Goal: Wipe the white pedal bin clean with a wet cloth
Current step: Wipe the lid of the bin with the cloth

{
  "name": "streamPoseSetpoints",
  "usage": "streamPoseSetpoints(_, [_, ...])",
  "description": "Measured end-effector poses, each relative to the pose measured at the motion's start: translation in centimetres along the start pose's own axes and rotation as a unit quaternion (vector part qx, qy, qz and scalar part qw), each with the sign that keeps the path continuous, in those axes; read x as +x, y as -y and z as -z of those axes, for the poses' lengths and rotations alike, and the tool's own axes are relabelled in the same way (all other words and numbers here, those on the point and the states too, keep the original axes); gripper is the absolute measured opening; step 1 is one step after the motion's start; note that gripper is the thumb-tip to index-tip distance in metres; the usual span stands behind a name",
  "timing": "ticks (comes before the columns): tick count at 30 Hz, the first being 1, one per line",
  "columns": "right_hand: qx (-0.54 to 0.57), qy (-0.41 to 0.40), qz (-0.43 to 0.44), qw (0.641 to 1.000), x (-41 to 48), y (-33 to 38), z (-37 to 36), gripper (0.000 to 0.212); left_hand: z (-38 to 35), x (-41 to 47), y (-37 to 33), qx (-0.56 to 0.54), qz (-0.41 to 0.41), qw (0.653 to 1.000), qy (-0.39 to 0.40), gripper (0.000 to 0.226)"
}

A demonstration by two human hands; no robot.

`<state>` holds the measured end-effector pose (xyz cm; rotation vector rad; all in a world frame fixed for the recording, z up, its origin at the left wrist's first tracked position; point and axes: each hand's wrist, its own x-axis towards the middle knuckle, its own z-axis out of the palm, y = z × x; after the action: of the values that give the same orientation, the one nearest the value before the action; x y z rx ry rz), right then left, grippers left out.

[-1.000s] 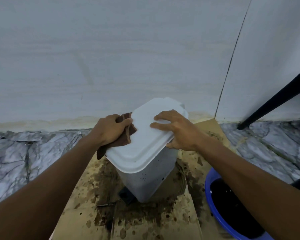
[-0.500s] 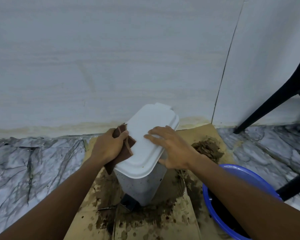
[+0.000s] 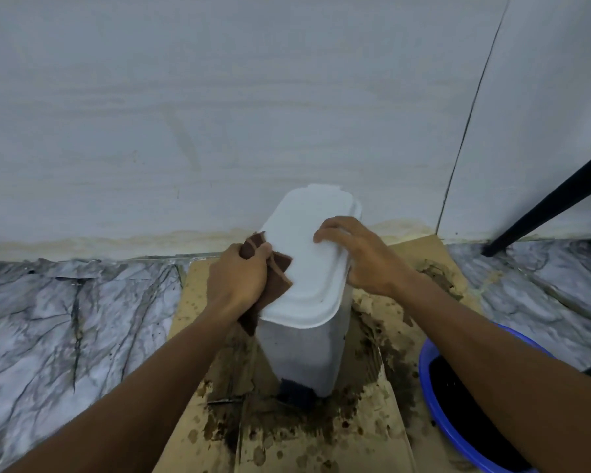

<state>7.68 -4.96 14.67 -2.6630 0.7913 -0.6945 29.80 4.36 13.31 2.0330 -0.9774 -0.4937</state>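
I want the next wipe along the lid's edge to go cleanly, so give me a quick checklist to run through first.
1. Cloth held: ok. The left hand is closed on the brown cloth.
2. Cloth on the bin: ok. It is pressed against the left edge of the lid.
3. Bin steadied: ok. The right hand lies on the lid's right side.
4. Lid closed: ok. It sits flat on the white pedal bin.
5. Cloth wet enough: cannot tell.
6. Rinse water in reach: ok. The blue basin stands beside the right forearm; how clean its water is, cannot tell.
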Motion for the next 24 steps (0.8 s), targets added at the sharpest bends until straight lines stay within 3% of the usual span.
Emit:
streamPoseSetpoints(4, [-0.013, -0.020, -0.035, 0.999, -0.8, -1.7, 1.4, 0.069, -2.2, -2.3, -0.9, -0.031, 0.003, 0.999, 0.009, 0.040])
streamPoseSetpoints(15, [-0.043, 0.138, -0.065, 0.987, -6.7, 0.0, 3.2, 0.121, -3.1, -4.3, -2.1, 0.003, -0.107, 0.993, 0.054, 0.044])
streamPoseSetpoints(18, [-0.008, 0.122, -0.088, 0.989, -7.3, 1.4, 2.8, 0.121, -2.8, -5.0, -1.7, 0.039, -0.145, 0.985, 0.081, 0.065])
streamPoseSetpoints(24, [-0.019, 0.110, -0.084, 0.990, -7.4, 1.6, 2.5, 0.121, -2.8, -6.6, -0.7, 0.160, -0.285, 0.943, 0.063, 0.077])
